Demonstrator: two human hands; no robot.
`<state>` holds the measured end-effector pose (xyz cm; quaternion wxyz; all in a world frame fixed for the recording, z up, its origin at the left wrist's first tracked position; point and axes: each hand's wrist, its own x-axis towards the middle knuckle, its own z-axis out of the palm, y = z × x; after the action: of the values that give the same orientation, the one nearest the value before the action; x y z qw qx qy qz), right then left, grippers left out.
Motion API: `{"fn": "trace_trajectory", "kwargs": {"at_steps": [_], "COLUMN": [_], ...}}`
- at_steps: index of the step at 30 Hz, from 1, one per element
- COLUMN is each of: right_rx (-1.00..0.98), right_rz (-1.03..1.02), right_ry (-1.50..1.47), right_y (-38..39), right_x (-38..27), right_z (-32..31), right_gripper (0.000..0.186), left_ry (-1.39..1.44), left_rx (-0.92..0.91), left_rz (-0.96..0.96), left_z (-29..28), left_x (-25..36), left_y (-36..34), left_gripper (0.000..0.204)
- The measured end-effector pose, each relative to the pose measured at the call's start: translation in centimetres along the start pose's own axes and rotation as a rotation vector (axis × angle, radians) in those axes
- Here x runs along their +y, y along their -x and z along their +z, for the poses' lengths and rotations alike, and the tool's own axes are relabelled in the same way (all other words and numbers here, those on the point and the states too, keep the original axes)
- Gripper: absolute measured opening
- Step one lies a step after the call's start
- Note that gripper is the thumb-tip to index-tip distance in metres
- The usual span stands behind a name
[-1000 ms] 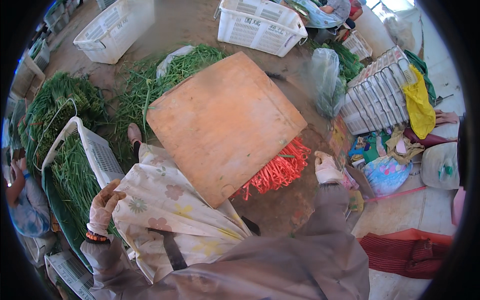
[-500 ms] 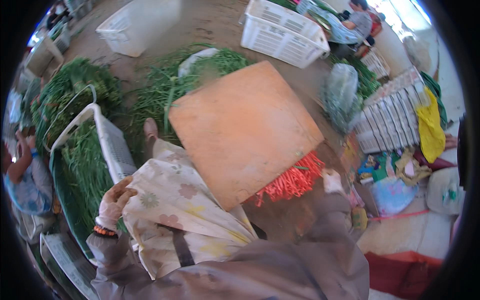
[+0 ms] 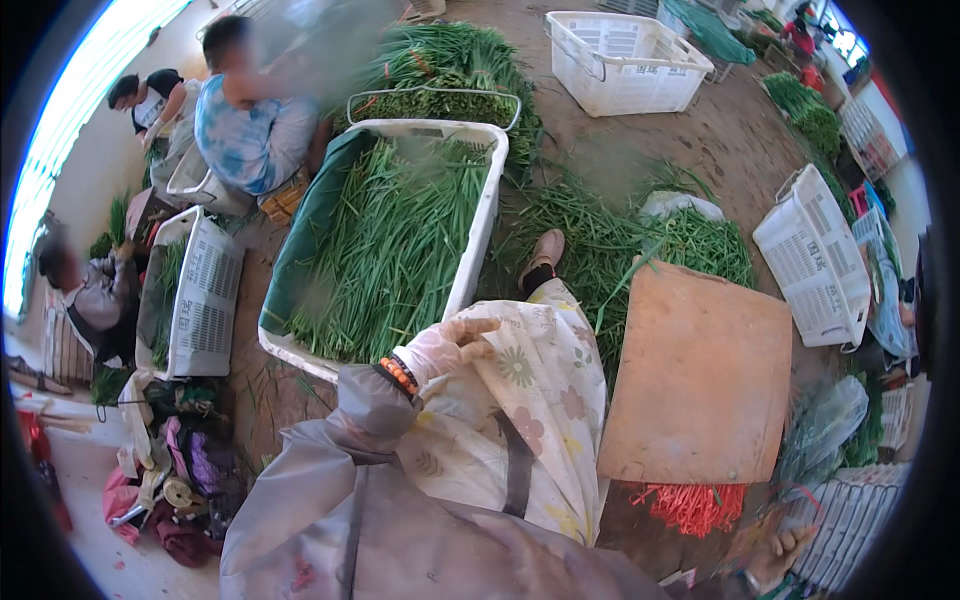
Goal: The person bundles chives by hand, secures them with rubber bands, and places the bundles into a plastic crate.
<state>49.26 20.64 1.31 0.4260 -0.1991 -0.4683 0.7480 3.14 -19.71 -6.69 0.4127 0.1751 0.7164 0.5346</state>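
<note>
Left of the worktop (image 3: 700,370), the left hand (image 3: 450,350) was loosely open over the floral apron (image 3: 560,385); farther left stood the white crate (image 3: 483,225) of green stalks (image 3: 395,240). Red strips (image 3: 695,508) protruded beneath the worktop's near edge. Beyond its near right corner, the right hand (image 3: 782,552) was part-curled; its grip could not be determined.

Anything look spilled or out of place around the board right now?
Yes: loose green stalks lie scattered on the dirt floor beside the shoe, outside the nearest white crate, so they look spilled, though possibly put there deliberately.
</note>
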Motion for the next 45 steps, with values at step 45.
{"fn": "trace_trajectory", "kwargs": {"at_steps": [45], "right_rx": [-0.971], "right_rz": [-0.232], "right_ry": [1.732], "right_y": [-20.4], "right_x": [21.6], "right_z": [23.1], "right_gripper": [0.027], "left_ry": [0.236], "left_rx": [0.41], "left_rz": [-0.154], "left_z": [-3.5], "left_x": [-4.5], "left_y": [10.8], "left_gripper": [0.041]}}
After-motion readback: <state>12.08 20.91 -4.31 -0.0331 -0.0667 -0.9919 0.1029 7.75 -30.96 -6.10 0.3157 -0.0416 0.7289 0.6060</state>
